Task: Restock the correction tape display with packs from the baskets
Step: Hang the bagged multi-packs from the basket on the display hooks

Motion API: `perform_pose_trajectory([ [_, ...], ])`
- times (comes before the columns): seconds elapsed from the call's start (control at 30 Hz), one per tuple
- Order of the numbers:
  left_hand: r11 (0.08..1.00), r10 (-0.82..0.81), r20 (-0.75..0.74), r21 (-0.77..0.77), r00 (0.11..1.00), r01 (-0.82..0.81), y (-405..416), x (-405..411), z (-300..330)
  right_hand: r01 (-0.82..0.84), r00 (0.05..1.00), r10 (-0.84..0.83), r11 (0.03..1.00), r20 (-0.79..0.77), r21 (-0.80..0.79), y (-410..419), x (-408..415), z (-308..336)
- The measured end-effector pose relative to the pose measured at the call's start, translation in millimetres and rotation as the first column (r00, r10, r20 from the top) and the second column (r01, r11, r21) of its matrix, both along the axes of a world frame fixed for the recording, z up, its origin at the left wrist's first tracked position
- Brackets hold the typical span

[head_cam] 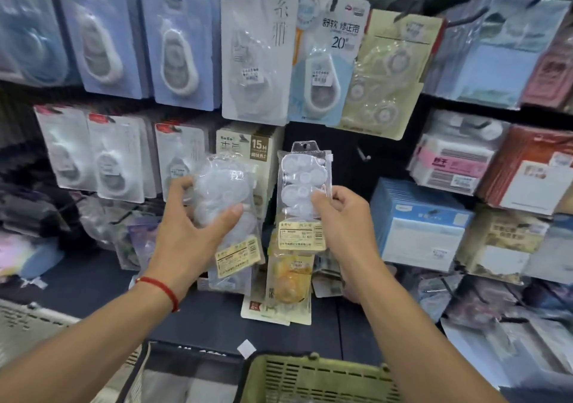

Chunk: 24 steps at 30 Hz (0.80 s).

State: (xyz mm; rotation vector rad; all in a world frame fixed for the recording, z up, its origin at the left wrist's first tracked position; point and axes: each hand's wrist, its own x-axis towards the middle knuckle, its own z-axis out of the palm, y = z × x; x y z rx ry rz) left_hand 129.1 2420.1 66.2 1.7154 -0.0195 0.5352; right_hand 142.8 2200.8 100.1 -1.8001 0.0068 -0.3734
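My left hand grips a bundle of clear correction tape packs with cream labels, held in front of the display's middle row. My right hand pinches a single clear pack by its right edge and holds it upright, hang hole on top. A bare black peg sticks out of the dark panel just right of that pack. A green basket sits below, at the bottom edge of the view; what it holds is hidden.
Hanging correction tape packs fill the rows above and to the left. Boxed stationery is stacked on the right. A yellow pack hangs under my hands. A pale grey basket shows at the lower left.
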Motion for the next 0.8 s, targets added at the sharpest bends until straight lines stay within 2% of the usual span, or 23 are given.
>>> perform_pose_trajectory([
  [0.17,0.997,-0.026,-0.001,-0.072,1.0,0.026,-1.5,-0.2,0.1,0.043,0.997,-0.043,0.999,0.066,0.0,3.8,-1.0,-1.8],
  [0.33,0.994,-0.05,0.005,-0.099,0.999,0.051,-0.7,2.5,-2.2,0.072,0.997,-0.07,0.997,0.035,-0.038,0.2,0.4,-2.1],
  [0.4,0.992,-0.063,0.005,-0.105,0.998,0.063,0.2,3.7,-3.4,0.082,0.997,-0.081,0.98,0.011,-0.184,-2.7,4.9,-0.9],
  [0.47,0.988,-0.09,0.0,-0.123,0.996,0.089,-2.4,2.9,-4.6,0.148,0.988,-0.156,0.881,0.021,-0.45,-5.6,5.5,-0.2],
  [0.5,0.986,-0.104,-0.002,-0.132,0.995,0.103,-4.7,2.0,-5.2,0.164,0.986,-0.152,0.849,0.066,-0.501,-6.3,3.8,0.2],
  [0.57,0.979,-0.138,-0.003,-0.151,0.99,0.136,-11.8,-0.8,-5.5,0.064,0.994,-0.014,0.883,0.111,-0.465,-5.7,-4.7,-0.9],
  [0.67,0.953,-0.218,-0.027,-0.221,0.975,0.207,-24.9,-3.0,-7.9,-0.238,0.97,0.237,0.892,-0.05,-0.384,-5.0,-21.0,-12.0],
  [0.73,0.93,-0.266,-0.047,-0.275,0.963,0.243,-34.0,-2.4,-8.3,-0.263,0.963,0.267,0.878,-0.047,-0.401,-5.3,-28.0,-21.8],
  [0.8,0.914,-0.293,-0.056,-0.309,0.954,0.263,-41.6,-0.8,-7.9,-0.237,0.97,0.241,0.928,-0.023,-0.287,-5.5,-31.2,-26.9],
])
